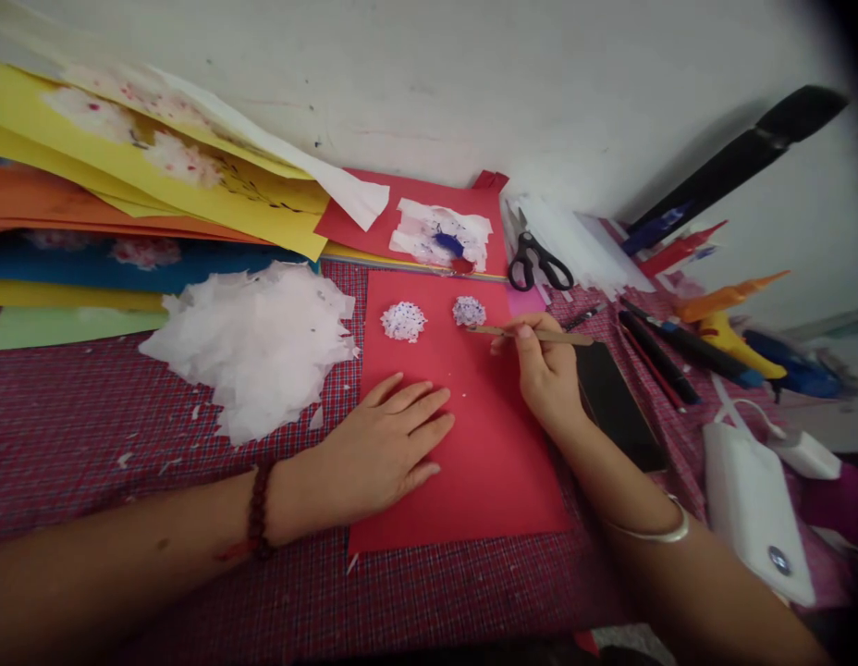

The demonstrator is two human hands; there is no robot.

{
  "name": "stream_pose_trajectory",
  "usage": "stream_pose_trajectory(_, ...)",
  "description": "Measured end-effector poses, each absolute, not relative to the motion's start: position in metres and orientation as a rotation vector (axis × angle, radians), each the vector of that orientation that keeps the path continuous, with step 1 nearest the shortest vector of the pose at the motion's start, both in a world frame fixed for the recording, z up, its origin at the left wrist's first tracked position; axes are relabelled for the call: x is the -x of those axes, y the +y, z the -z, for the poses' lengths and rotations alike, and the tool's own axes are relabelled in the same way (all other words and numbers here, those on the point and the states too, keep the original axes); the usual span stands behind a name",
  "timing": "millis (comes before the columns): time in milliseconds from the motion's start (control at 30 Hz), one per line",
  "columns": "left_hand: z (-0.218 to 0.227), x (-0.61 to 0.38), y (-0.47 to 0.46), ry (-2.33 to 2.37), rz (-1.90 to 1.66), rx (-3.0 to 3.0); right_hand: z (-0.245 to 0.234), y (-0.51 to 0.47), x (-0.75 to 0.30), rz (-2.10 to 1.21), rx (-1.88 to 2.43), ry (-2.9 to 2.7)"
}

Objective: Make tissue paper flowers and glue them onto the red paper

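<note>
My left hand [394,435] lies flat with spread fingers on a sheet of red paper [463,490]. In my right hand [546,370] is a thin, light-brown stick-like tool [564,338], pinched between thumb and fingers. Its dark tip is at the lower edge of a round, purple-speckled white paper flower [469,312]. A second speckled paper flower [404,322] sits to the left on the same sheet. Behind them, a white paper piece [415,227] carries dabs of blue and red paint. Whether the tool is a brush, I cannot make out.
A heap of thin white paper pieces [255,351] lies left of the red sheet. Black-handled scissors [536,264] rest behind it. A dark phone-like slab [619,407], several pens, paint tubes and a white power bank [754,509] are at right. Coloured sheets [263,199] stack at left.
</note>
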State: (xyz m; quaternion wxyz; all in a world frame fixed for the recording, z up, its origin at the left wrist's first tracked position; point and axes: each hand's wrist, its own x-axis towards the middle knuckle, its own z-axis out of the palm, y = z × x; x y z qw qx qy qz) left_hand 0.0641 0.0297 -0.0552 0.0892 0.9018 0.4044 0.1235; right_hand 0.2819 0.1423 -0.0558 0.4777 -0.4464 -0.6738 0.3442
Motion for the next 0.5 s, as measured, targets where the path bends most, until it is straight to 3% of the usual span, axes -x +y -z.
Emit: stream_pose_trajectory(500, 0.0492, -0.0563, 0.0279, 1.193, -0.419, -2.62, 0.0594, 0.1474, -0.2807, -0.9, 1.159, -1.546)
